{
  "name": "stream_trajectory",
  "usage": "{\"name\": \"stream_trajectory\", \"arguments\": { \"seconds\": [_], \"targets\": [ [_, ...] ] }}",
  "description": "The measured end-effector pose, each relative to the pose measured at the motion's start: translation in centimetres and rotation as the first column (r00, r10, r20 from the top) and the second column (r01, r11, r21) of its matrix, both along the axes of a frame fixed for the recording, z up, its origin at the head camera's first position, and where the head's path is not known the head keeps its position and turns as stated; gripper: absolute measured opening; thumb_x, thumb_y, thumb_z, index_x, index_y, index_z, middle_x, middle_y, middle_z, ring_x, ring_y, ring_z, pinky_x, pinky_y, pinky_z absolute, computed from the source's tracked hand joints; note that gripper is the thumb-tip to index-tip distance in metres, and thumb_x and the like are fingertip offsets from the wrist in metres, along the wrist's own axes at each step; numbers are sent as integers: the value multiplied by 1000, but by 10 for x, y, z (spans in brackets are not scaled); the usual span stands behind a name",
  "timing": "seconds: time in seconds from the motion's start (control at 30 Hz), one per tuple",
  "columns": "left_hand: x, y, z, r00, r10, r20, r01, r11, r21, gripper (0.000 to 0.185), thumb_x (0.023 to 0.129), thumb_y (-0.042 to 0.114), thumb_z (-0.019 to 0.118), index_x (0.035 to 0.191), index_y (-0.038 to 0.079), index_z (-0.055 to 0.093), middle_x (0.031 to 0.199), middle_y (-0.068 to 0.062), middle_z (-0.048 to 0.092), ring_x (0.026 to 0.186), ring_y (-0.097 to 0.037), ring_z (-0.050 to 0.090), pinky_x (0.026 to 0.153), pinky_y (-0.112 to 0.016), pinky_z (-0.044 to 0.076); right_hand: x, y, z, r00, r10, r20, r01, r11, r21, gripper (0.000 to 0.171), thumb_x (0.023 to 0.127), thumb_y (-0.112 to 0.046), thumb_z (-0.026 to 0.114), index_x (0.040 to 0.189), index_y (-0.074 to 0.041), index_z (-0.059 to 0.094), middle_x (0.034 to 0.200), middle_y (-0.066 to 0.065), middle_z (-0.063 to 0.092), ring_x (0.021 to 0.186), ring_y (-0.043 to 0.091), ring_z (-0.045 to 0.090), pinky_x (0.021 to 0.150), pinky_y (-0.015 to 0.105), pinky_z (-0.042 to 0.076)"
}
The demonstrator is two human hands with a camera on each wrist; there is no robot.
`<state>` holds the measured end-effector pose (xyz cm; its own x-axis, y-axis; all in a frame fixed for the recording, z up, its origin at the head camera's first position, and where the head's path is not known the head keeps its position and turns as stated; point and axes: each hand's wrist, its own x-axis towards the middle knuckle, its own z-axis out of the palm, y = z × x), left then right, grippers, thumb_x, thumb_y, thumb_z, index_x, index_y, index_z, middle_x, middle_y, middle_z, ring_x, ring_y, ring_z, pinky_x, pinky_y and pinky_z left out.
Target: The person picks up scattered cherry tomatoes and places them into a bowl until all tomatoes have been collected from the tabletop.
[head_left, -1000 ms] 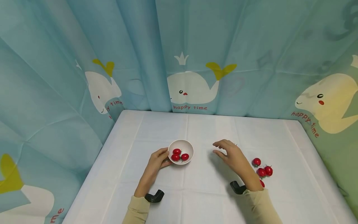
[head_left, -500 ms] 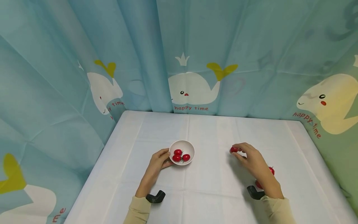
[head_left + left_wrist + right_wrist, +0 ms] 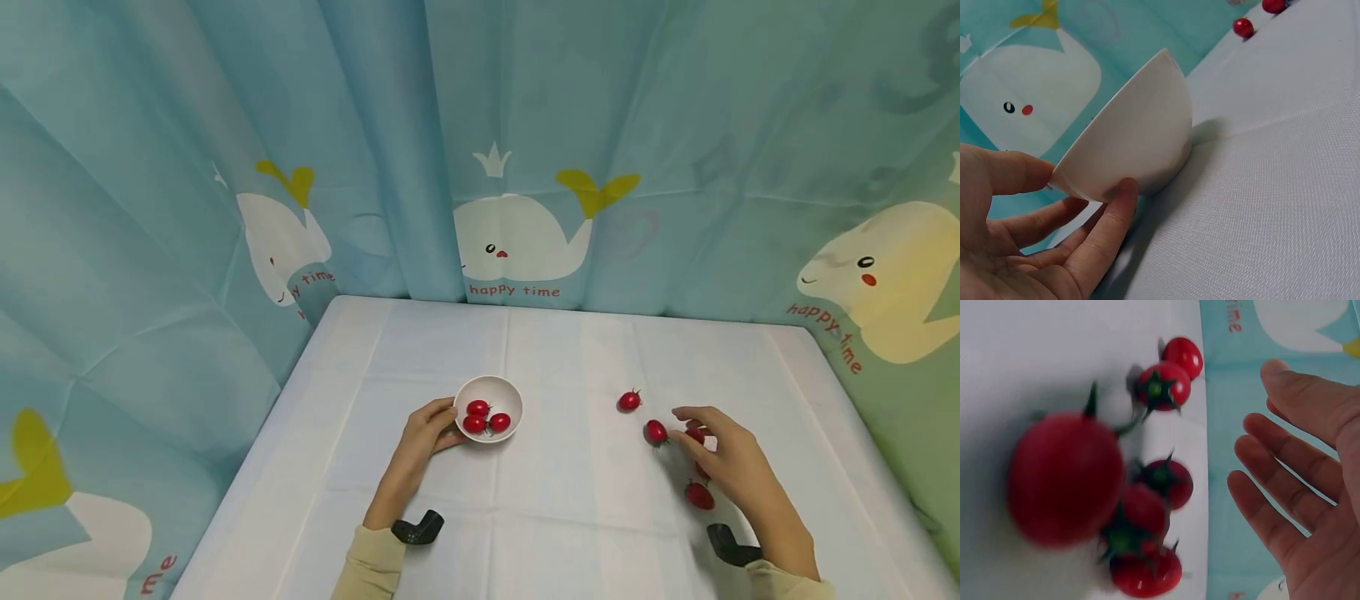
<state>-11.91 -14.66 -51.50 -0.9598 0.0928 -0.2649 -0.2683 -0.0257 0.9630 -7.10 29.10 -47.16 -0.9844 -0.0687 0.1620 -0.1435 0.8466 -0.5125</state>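
Note:
My left hand (image 3: 423,435) holds a small white bowl (image 3: 1138,128) at its near left side. Thumb and fingers pinch the rim and wall, and a shadow lies under the bowl on the white cloth. Three red cherry tomatoes (image 3: 477,407) with green stalks rest inside it. My right hand (image 3: 731,457) hovers over the right side of the table, its fingers loosely bent and nothing between them. Near its thumb tip lies a cherry tomato (image 3: 656,432); another tomato (image 3: 630,402) lies farther left. Partly beneath the hand are more tomatoes (image 3: 1138,515), overlapping in the right wrist view.
A white cloth (image 3: 555,492) covers the table. Blue-green curtains (image 3: 360,150) printed with whales stand around its back and sides. Each wrist wears a black mount (image 3: 418,527) close to the cloth.
The right hand has moved right and nearer to the person, away from the bowl, uncovering two tomatoes on the left of the group. The left hand keeps hold of the bowl in place.

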Motion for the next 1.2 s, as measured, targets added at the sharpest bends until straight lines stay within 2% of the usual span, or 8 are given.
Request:
{"name": "stream_trajectory", "arguments": {
  "seconds": [0.23,0.3,0.4,0.53,0.7,0.9,1.03,1.2],
  "targets": [
    [0,0,0,1000,-8,-7,8,1000,6,43,107,15,55,144,-7,55,143,-29,58,116,-29,69,94,-34,66,13,17,-5,999,-45,-28,44,999,-3,38,88,-13,83,124,-7,70,109,12,74,95,27,65,71,16,57],
    [0,0,0,1000,-8,-4,8,1000,4,43,107,15,55,144,-7,55,143,-29,58,115,-29,69,93,-34,66,17,21,-7,998,-62,-18,62,998,1,39,89,-14,83,124,-6,70,112,15,74,97,29,65,71,20,58],
    [1,0,1,1000,-11,-7,11,1000,-3,43,108,16,55,144,-7,54,143,-30,57,114,-27,69,92,-33,66,22,26,-9,996,-87,26,87,996,4,40,91,-13,81,128,-4,67,120,21,71,103,38,65,80,42,63],
    [1,1,2,1000,-11,-3,11,1000,-9,44,108,16,55,145,-7,54,144,-30,57,112,-24,69,91,-32,66,26,32,-12,992,-102,77,102,995,5,42,94,-13,78,131,0,64,127,27,66,109,46,62,87,68,56],
    [1,1,2,1000,-1,5,1,1000,-8,43,107,14,56,145,-7,55,143,-30,58,111,-25,69,92,-33,66,29,41,-17,992,-109,68,109,994,11,41,93,-11,78,130,3,63,127,30,65,110,48,61,86,69,55],
    [2,0,2,1000,2,4,-2,1000,-12,43,107,14,56,144,-7,55,142,-30,59,112,-28,70,94,-38,66,33,50,-27,990,-133,43,131,991,37,40,91,-8,79,126,5,65,121,29,67,105,45,64,82,52,62],
    [2,0,2,1000,1,1,-1,1000,-15,43,107,14,56,144,-7,55,141,-30,59,112,-27,70,92,-36,66,32,51,-33,985,-145,94,142,989,36,42,92,-4,77,129,8,61,123,32,63,107,47,62,89,65,58],
    [1,0,1,1000,-1,2,1,1000,-12,43,107,14,56,144,-7,55,142,-29,59,113,-27,70,93,-35,66,32,50,-38,980,-155,125,152,988,32,45,91,-2,76,131,10,59,123,33,62,107,49,63,89,66,58]
  ]
}}
